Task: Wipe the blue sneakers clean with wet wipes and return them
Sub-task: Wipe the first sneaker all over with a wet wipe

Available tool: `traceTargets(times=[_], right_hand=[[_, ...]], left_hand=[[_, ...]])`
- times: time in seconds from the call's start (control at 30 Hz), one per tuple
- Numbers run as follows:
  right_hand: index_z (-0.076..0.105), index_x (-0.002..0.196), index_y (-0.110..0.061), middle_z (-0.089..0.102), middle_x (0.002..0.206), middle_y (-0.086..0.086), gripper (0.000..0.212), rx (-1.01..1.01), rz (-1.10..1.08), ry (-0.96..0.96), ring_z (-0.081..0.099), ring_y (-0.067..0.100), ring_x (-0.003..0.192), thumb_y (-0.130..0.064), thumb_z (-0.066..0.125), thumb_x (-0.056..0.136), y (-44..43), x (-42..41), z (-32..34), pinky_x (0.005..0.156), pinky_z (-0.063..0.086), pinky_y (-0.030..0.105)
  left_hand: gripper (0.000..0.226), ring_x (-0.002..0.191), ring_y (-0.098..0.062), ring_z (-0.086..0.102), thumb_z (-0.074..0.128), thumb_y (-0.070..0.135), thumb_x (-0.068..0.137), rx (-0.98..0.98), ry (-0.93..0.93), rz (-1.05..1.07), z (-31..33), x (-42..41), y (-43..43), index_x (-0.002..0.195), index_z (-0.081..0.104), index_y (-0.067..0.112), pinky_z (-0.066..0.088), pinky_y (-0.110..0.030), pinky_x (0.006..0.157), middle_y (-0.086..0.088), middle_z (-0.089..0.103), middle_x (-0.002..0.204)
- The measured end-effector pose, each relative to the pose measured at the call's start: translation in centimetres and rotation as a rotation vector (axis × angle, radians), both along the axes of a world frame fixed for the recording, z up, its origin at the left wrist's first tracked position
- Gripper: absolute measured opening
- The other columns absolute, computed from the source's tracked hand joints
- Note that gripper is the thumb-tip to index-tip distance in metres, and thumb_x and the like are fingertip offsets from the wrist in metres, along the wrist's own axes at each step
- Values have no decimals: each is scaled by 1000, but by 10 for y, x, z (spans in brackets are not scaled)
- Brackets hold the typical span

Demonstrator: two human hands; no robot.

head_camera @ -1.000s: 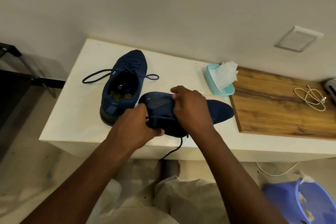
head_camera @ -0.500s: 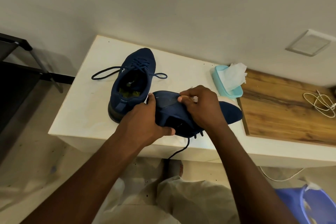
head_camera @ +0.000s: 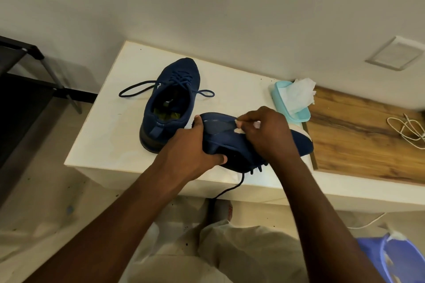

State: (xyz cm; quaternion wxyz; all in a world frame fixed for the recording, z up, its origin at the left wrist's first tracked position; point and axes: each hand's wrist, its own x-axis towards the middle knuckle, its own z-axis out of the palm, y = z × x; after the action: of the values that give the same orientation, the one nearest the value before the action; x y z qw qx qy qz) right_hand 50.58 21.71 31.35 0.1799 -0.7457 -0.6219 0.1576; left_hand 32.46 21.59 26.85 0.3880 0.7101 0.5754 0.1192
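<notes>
Left hand (head_camera: 188,145) clamped around heel end of blue sneaker (head_camera: 232,142), thumb under the opening, shoe tipped on its side at front edge of white table (head_camera: 110,135). Right hand (head_camera: 269,131) pinched on small white wet wipe (head_camera: 239,130), pressed to the shoe's side; wipe mostly hidden, perhaps crumpled. Second sneaker (head_camera: 170,101) upright just behind. Teal wipe pack (head_camera: 299,117) near right.

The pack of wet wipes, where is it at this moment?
In the head view the pack of wet wipes lies on the white table at the right, against the wooden board, just behind the right hand.
</notes>
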Motion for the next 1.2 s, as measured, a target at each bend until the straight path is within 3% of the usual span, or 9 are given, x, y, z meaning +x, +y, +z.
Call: traceTargets(times=[0.2,0.3,0.43,0.67,0.77,0.9,0.97,1.07,1.2], right_hand=[[76,109,-20,68,101,4,22,58,379,-80,61,19,89,-13,60,94,-3,-54,-1,72,41,16],[76,102,-19,56,102,-5,16,60,191,-6,56,8,82,-24,67,91,-3,-24,3,67,34,5],[77,95,-20,58,84,-14,13,-22,-19,23,62,13,88,-26,65,93,-6,13,4,69,44,15],[75,111,-19,70,107,2,22,-49,478,-127,58,12,92,-13,63,93,-16,-46,8,68,33,9],[75,107,-22,68,102,0,19,-21,304,-105,57,13,89,-18,63,93,-18,-18,8,73,40,18],[74,107,-22,68,103,0,17,40,-25,-127,62,14,91,-19,64,94,-34,16,4,78,49,26],[75,102,-21,69,98,-6,14,119,18,-46,59,6,85,-19,64,94,-44,0,-1,75,47,20],[75,99,-24,69,93,-7,12,131,213,-166,55,9,86,-20,64,94,-64,-19,-13,78,49,29],[75,107,-26,70,100,-4,16,207,-27,-190,55,13,95,-27,66,94,-66,29,-17,81,45,29]], left_hand=[[65,73,-7,56,77,48,80,30,9,12,5,3,-3,133,52,20,44,-24,72,6,67,93],[88,90,-11,64,79,53,76,16,-60,8,4,2,-2,147,36,24,51,-26,78,9,68,103],[103,113,-18,64,79,52,78,3,-49,-1,5,1,-1,157,21,20,54,-35,97,2,67,125],[105,108,-20,64,75,43,85,-21,-16,-9,10,2,1,162,7,20,49,-30,91,-3,67,121],[90,93,-13,62,75,36,85,-1,-106,4,14,-1,-2,157,23,21,48,-24,82,8,61,99],[88,88,-13,61,72,34,86,8,-104,14,12,0,-1,158,23,22,49,-25,79,9,59,92],[89,92,-14,60,71,33,86,9,-95,17,12,0,1,159,21,21,48,-25,81,6,60,100],[92,100,-17,63,71,33,88,-6,-90,32,13,-1,2,161,17,23,51,-29,88,-2,66,112],[81,79,-18,64,71,31,85,-26,-170,59,13,0,1,155,32,22,60,-39,75,5,63,86]])
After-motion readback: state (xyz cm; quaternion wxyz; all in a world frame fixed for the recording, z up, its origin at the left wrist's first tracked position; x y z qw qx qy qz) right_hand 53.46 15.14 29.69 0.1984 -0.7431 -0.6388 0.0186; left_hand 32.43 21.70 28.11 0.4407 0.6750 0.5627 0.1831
